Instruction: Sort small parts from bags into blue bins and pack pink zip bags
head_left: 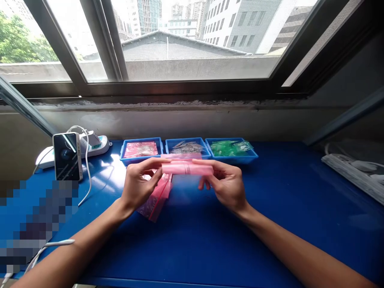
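Observation:
A pink plastic bag (187, 169), folded or rolled into a narrow strip, is stretched level above the blue table. My left hand (141, 180) pinches its left end between thumb and fingers. At the other end, my right hand (228, 182) grips it the same way, with the lower fingers curled beneath. Behind and below my left hand lies another pink zip bag (156, 202), partly covered by that hand, with small items showing through it. What the held strip contains, if anything, cannot be made out.
Three blue trays stand in a row: one with pink bags (141, 149), one with thin silvery pieces (187, 147), one with green bags (229, 148). A phone-like device (67, 157) and a power strip (99, 147) with white cables are at left. Another power strip (354, 176) lies right.

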### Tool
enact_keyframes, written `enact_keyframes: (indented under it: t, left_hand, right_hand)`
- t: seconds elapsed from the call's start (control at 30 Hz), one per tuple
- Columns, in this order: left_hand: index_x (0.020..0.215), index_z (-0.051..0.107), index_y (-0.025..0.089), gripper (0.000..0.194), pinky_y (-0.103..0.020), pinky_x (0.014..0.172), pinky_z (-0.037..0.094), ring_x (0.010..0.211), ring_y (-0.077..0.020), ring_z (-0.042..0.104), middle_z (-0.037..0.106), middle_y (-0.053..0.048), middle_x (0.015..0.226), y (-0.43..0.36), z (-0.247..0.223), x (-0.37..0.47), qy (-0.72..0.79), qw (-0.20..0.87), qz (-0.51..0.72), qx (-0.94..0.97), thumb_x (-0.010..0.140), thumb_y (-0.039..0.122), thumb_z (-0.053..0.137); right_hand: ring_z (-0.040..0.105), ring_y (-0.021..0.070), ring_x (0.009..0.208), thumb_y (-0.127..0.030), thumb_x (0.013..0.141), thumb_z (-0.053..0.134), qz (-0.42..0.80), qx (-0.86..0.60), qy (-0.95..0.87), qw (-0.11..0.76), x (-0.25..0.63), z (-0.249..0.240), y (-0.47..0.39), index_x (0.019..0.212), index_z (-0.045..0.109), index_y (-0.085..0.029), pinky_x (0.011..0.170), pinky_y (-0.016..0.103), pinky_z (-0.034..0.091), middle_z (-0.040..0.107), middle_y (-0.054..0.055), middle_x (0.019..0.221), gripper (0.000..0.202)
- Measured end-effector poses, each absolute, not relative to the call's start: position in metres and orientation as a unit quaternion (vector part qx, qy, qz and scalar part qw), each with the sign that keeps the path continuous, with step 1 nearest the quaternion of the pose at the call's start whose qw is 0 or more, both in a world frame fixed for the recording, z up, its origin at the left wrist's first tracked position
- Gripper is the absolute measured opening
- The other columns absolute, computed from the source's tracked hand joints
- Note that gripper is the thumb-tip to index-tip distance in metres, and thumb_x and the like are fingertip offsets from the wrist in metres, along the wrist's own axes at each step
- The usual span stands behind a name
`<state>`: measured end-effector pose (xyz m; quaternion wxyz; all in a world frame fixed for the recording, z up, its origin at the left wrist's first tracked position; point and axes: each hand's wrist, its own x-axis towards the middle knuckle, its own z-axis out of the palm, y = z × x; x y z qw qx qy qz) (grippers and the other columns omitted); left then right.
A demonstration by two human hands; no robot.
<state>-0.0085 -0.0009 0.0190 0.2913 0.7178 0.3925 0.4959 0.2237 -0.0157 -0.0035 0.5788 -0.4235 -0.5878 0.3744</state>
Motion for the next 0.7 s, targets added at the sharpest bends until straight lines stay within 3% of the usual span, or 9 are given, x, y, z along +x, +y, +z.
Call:
enact_keyframes:
  t: [0.17, 0.33, 0.43, 0.53, 0.63, 0.7]
  left_hand:
    - [0.108, 0.08, 0.018, 0.028, -0.021, 0.07, 0.063, 0.077, -0.0137, 0.078, 0.084, -0.004, 0.101, 0.0, 0.013, -0.011, 0.358, 0.167, 0.514, 0.761, 0.09, 0.005, 0.064]
    - [0.106, 0.079, 0.018, 0.026, -0.024, 0.076, 0.06, 0.085, -0.0151, 0.074, 0.081, -0.005, 0.1, 0.001, 0.015, -0.012, 0.335, 0.153, 0.524, 0.768, 0.089, 0.003, 0.064]
    - [0.087, 0.078, 0.017, 0.006, -0.025, 0.072, 0.055, 0.079, -0.0161, 0.067, 0.075, -0.004, 0.082, 0.002, 0.016, -0.011, 0.35, 0.181, 0.52, 0.758, 0.089, 0.014, 0.073]
    - [0.071, 0.073, 0.017, 0.021, -0.025, 0.06, 0.045, 0.062, -0.0133, 0.055, 0.065, 0.0, 0.064, 0.004, 0.019, -0.01, 0.39, 0.268, 0.492, 0.731, 0.09, 0.027, 0.075]
    - [0.07, 0.07, 0.017, 0.028, -0.025, 0.054, 0.038, 0.056, -0.0119, 0.048, 0.06, 0.001, 0.062, 0.014, 0.024, -0.017, 0.437, 0.348, 0.489, 0.67, 0.09, 0.036, 0.07]
    - [0.069, 0.068, 0.017, 0.03, -0.026, 0.056, 0.038, 0.057, -0.0127, 0.049, 0.06, 0.001, 0.064, 0.027, 0.029, -0.029, 0.47, 0.338, 0.513, 0.634, 0.087, 0.041, 0.07]
  right_hand:
    - [0.073, 0.0144, 0.061, -0.014, 0.088, 0.071, 0.312, -0.417, -0.596, 0.611, 0.226, -0.012, -0.016, 0.105, 0.087, -0.024, 0.047, 0.024, 0.058, 0.08, 0.008, 0.122, 0.025]
    - [0.078, 0.0213, 0.086, -0.016, 0.09, 0.071, 0.309, -0.4, -0.621, 0.599, 0.228, -0.012, -0.016, 0.106, 0.086, -0.024, 0.054, 0.024, 0.061, 0.076, 0.009, 0.131, 0.023]
    - [0.075, 0.0185, 0.073, -0.026, 0.092, 0.073, 0.318, -0.404, -0.632, 0.579, 0.228, -0.006, -0.016, 0.087, 0.085, -0.02, 0.049, 0.023, 0.055, 0.081, 0.011, 0.109, 0.015]
    - [0.058, 0.0108, 0.048, -0.036, 0.099, 0.066, 0.331, -0.41, -0.652, 0.545, 0.226, -0.002, -0.016, 0.061, 0.072, -0.017, 0.046, 0.023, 0.047, 0.069, 0.004, 0.064, 0.043]
    - [0.056, 0.011, 0.048, -0.038, 0.103, 0.06, 0.344, -0.401, -0.673, 0.518, 0.224, -0.001, -0.018, 0.063, 0.069, -0.017, 0.048, 0.023, 0.045, 0.062, 0.002, 0.056, 0.046]
    - [0.057, 0.0114, 0.047, -0.04, 0.103, 0.06, 0.361, -0.4, -0.677, 0.502, 0.224, -0.001, -0.019, 0.07, 0.072, -0.016, 0.048, 0.023, 0.045, 0.063, 0.001, 0.056, 0.043]
